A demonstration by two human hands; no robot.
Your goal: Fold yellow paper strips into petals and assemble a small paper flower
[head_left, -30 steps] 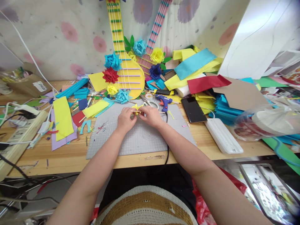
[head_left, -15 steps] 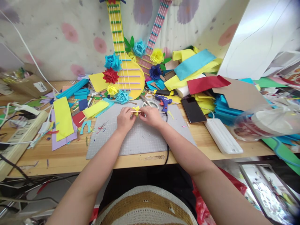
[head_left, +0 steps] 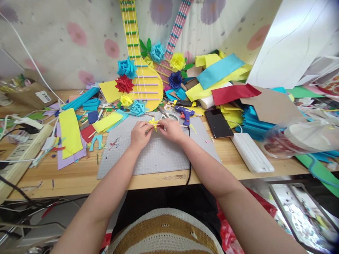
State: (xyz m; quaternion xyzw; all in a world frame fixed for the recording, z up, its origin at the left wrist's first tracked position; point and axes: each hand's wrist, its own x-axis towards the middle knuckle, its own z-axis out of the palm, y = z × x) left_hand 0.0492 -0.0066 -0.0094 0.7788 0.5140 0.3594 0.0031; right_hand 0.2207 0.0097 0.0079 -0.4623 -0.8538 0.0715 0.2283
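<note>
Both my hands meet over the grey cutting mat (head_left: 159,158) and pinch a small yellow paper flower (head_left: 154,122) between them. My left hand (head_left: 140,134) has its fingers curled on the flower's left side. My right hand (head_left: 171,129) closes on its right side. A thin wooden stick runs through the flower and pokes out past my right hand. A blue glue gun (head_left: 185,114) lies just behind my right hand, and scissors (head_left: 168,115) rest beside it.
Paper guitars (head_left: 143,81) with paper flowers lean on the back wall. Coloured foam sheets (head_left: 219,81) pile at back right, and a yellow sheet (head_left: 69,132) lies at left. A black phone (head_left: 218,123) and white power strip (head_left: 251,152) lie right of the mat. Cables run at left.
The yellow flower has turned a little between my fingers and now sits slightly higher. Both hands stay in nearly the same place.
</note>
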